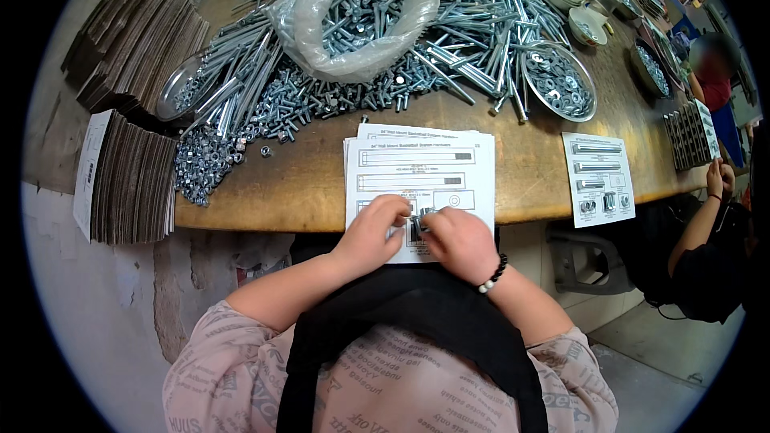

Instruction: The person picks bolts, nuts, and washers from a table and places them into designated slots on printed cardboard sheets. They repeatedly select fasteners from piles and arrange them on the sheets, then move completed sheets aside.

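Observation:
My left hand [370,230] rests at the left side of a printed sheet [377,172] with line drawings of bolts and washers. Its fingers are curved, thumb and fingertips apart, with nothing plainly between them. My right hand [464,240] is closed at the fingertips on small silvery metal fasteners [426,213], partly hidden by the fingers; whether they are nuts or short bolts I cannot make out. Both hands are over the lower half of the sheet, close together. The sheet lies on a stack of similar ones at the table's near edge.
Beyond the sheets, loose bolts [305,96] surround a plastic bag of bolts [365,20]. Nuts [204,162] lie at left beside stacked cardboard [128,176]. A bowl of washers [559,80] and another sheet [599,179] are at right, near a co-worker's hands [719,179].

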`<state>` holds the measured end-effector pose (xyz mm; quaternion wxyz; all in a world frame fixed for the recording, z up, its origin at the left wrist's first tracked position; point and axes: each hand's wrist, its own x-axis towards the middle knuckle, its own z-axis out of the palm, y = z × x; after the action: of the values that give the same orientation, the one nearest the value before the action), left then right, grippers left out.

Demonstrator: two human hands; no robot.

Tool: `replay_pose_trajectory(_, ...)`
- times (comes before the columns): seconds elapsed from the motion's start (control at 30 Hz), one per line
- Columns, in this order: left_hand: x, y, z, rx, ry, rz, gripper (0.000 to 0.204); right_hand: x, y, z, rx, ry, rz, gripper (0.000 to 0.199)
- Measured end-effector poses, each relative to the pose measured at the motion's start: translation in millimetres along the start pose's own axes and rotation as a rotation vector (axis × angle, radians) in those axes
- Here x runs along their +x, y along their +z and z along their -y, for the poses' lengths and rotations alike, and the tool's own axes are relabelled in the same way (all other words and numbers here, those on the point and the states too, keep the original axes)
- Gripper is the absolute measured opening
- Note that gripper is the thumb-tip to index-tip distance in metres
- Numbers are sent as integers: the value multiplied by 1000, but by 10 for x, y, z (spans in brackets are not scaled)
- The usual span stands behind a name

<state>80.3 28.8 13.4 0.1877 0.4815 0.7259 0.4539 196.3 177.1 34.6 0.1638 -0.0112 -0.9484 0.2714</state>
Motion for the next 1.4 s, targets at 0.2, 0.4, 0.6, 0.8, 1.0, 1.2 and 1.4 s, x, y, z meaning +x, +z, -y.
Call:
replay_pose_trajectory(0.2,-88,-63,56,-25,-43,21,34,-7,150,-11,16,-131,-2,8)
replay_pose_trajectory(0.4,-54,100,2,204,61,44,43,-2,113,-272,-58,175,-3,11)
replay_pose_trajectory(0.6,50,140,36,224,114,29,40,-47,103,-276,-6,125,-19,8)
replay_pose_trajectory(0.8,74,143,23,222,120,23,39,-9,150,-354,-80,113,-58,9)
replay_pose_trajectory(1.0,72,140,22,236,126,-3,41,-17,8,-368,-66,148,1,9)
replay_pose_trajectory(1.2,98,164,30,240,122,8,41,71,147,-415,-105,121,-89,8)
replay_pose_trajectory(1.4,71,145,65,270,162,36,41,-53,157,-313,-51,70,-38,8)
